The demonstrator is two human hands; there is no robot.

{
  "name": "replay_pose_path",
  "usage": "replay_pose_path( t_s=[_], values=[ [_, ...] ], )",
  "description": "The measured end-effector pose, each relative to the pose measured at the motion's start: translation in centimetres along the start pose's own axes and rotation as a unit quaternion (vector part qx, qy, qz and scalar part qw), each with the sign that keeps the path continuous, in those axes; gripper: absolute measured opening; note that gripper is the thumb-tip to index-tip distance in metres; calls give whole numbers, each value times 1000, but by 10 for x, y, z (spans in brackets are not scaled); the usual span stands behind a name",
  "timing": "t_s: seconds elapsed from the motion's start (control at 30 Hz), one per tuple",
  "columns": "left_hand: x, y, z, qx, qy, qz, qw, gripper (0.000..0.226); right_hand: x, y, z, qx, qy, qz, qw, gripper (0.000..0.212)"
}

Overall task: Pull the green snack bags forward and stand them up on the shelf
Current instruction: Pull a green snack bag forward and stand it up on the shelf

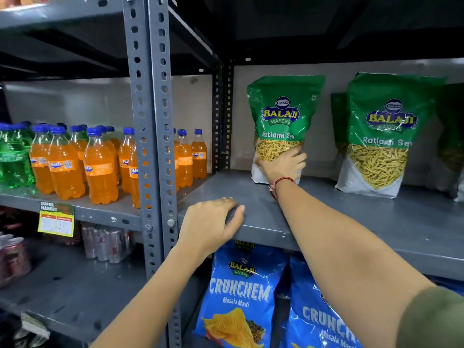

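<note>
A green Balaji Ratlami Sev bag stands upright at the back left of the grey shelf. My right hand is pressed on its lower front, fingers wrapped around the bag's bottom part. A second green bag stands upright to the right, with another green bag partly hidden behind it and one more cut off at the right edge. My left hand grips the shelf's front edge near the left upright.
A slotted grey upright divides the shelves. Left of it stand several orange Fanta bottles and green bottles. Blue Crunchem bags hang below the shelf. Cans sit lower left.
</note>
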State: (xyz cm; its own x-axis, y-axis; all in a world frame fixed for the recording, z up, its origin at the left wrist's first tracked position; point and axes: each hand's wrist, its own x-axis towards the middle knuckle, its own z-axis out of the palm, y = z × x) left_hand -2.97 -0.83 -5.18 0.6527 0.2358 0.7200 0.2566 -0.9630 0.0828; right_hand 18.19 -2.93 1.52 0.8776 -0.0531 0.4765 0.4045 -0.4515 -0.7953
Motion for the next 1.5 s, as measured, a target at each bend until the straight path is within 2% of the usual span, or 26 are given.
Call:
replay_pose_path(
  t_s=[0.13,0.33,0.77,0.97,1.13,1.33,1.5],
  values=[
    [0,1,-1,0,-3,-2,1000,58,-2,-4,2,22,-11,19,1000,121],
    [-1,2,-1,2,6,-6,1000,56,-8,-3,-7,13,-11,-1,1000,112],
    [-5,0,0,12,9,-15,1000,56,-52,-4,-47,1,10,-26,1000,122],
    [-7,3,-5,9,18,-5,1000,54,-79,0,-67,-17,25,-65,997,125],
    [-4,0,-6,55,-16,-3,998,69,-98,0,-82,-16,28,-81,996,126],
    [-3,-3,-6,58,-60,-9,997,56,-115,0,-100,-12,28,-94,995,124],
    [-3,-4,-9,54,-79,-1,995,68,-124,0,-112,-15,18,-102,994,127]
  ],
)
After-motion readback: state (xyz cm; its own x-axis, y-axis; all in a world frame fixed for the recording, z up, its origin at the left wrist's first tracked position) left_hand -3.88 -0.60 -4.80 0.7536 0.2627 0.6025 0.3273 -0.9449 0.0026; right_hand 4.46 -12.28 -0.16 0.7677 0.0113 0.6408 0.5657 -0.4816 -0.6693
